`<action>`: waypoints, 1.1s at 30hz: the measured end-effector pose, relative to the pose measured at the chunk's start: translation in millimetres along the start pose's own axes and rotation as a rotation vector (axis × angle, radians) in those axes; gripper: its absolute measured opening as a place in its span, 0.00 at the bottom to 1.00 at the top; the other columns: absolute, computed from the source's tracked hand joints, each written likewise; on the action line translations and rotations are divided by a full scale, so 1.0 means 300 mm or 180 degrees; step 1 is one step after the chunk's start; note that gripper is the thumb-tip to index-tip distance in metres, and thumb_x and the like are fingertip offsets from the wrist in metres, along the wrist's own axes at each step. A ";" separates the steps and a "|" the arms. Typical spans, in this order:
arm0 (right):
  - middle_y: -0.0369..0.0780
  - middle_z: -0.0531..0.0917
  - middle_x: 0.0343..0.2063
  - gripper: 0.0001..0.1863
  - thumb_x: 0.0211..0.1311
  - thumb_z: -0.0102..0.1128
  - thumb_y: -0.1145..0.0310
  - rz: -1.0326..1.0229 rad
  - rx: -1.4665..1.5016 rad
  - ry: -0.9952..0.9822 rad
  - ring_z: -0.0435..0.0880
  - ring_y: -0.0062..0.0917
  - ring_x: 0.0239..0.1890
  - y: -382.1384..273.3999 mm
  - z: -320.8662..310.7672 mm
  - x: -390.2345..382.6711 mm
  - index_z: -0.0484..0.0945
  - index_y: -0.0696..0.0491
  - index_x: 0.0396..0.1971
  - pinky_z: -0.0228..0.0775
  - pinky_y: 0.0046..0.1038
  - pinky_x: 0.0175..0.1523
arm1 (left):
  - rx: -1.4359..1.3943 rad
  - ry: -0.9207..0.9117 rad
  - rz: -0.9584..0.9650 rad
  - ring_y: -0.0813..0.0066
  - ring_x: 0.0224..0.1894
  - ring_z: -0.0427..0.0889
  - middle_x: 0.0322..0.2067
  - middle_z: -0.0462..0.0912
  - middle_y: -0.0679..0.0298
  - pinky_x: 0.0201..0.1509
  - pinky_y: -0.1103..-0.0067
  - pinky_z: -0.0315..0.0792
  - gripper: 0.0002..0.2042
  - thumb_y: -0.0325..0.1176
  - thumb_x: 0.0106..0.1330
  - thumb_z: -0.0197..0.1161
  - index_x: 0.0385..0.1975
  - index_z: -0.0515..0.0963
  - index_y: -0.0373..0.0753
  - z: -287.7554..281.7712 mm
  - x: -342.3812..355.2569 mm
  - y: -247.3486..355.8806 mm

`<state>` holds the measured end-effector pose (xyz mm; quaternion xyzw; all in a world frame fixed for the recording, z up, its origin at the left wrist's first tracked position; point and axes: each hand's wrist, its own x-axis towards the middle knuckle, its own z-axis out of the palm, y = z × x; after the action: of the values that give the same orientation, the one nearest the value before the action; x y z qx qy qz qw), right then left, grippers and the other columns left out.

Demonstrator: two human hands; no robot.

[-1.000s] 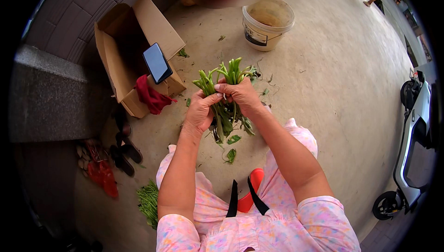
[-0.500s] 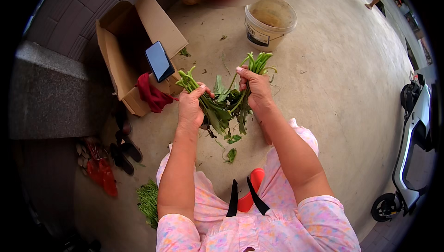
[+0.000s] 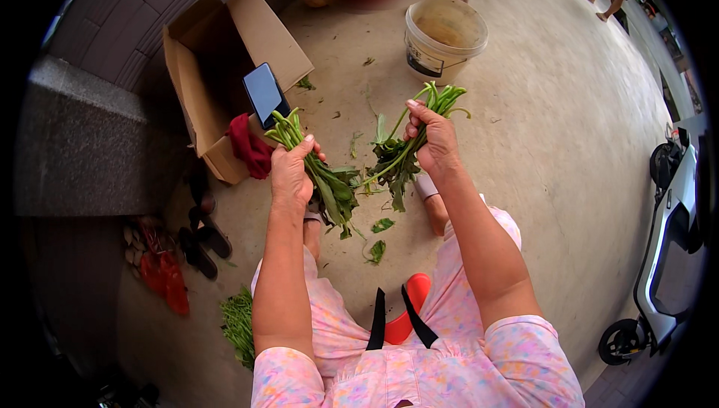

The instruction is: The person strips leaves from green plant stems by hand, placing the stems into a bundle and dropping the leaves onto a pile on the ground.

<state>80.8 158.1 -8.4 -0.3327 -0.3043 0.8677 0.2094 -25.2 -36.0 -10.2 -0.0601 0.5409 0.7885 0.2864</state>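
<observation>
My left hand (image 3: 292,176) is closed round a bunch of leafy green stems (image 3: 333,192), cut ends up and leaves drooping. In my right hand (image 3: 434,138) is a second bunch of leafy stems (image 3: 398,159), its pale stem ends fanning out above my fingers and dark leaves hanging below. A gap lies between the two bunches. On the floor beneath them are loose leaves (image 3: 383,225) and scraps of stem. A phone (image 3: 264,94) and a dark red cloth (image 3: 249,146) sit by the cardboard box, just beyond my left hand.
The open cardboard box (image 3: 187,97) stands at the left by the wall. A pale bucket (image 3: 445,40) is ahead of my right hand. A heap of greens (image 3: 239,327), dark sandals (image 3: 198,252) and a red bag (image 3: 163,282) lie at left. A scooter (image 3: 666,251) stands at right.
My hands have moved apart, left hand to the left, right hand to the right. The two bunches, tangled together before, are now separated. My feet show more.
</observation>
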 end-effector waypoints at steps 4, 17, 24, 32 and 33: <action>0.32 0.70 0.14 0.05 0.50 0.58 0.71 -0.0032 -0.0171 0.0078 0.69 0.19 0.15 0.012 -0.001 0.003 0.71 0.52 0.26 0.62 0.23 0.23 | -0.0287 -0.0140 -0.0207 0.75 0.23 0.70 0.21 0.72 0.64 0.26 0.79 0.68 0.06 0.24 0.52 0.58 0.29 0.71 0.35 0.028 -0.018 0.011; 0.31 0.69 0.12 0.06 0.50 0.58 0.71 0.0006 -0.0548 -0.0515 0.65 0.14 0.12 0.079 0.049 -0.037 0.71 0.54 0.20 0.57 0.16 0.17 | -0.0339 -0.0341 -0.0414 0.75 0.24 0.73 0.26 0.75 0.66 0.29 0.78 0.70 0.08 0.21 0.51 0.58 0.31 0.73 0.37 0.060 -0.039 -0.027; 0.30 0.68 0.10 0.08 0.48 0.60 0.72 0.0001 -0.1022 -0.0781 0.63 0.11 0.10 0.124 0.060 -0.056 0.70 0.54 0.17 0.52 0.14 0.14 | -0.0208 -0.0463 -0.0409 0.76 0.24 0.73 0.23 0.75 0.66 0.29 0.78 0.70 0.08 0.21 0.50 0.60 0.31 0.74 0.36 0.098 -0.045 -0.067; 0.31 0.72 0.14 0.08 0.43 0.64 0.71 -0.0021 -0.1020 -0.0785 0.66 0.12 0.13 0.129 0.070 -0.066 0.74 0.56 0.21 0.54 0.14 0.17 | -0.0288 -0.0672 -0.0456 0.77 0.30 0.75 0.27 0.77 0.66 0.35 0.80 0.71 0.08 0.19 0.49 0.60 0.30 0.74 0.36 0.148 -0.064 -0.080; 0.31 0.72 0.13 0.08 0.43 0.65 0.71 -0.0044 -0.1013 -0.0777 0.65 0.12 0.13 0.129 0.067 -0.065 0.74 0.56 0.21 0.53 0.13 0.16 | -0.0256 -0.0709 -0.0462 0.76 0.30 0.76 0.28 0.77 0.66 0.35 0.80 0.71 0.08 0.19 0.49 0.60 0.30 0.74 0.36 0.155 -0.074 -0.073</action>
<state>73.9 111.0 -13.6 -0.2519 -0.4630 0.8411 0.1216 14.7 2.3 -0.2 -0.0226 0.4679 0.7886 0.3984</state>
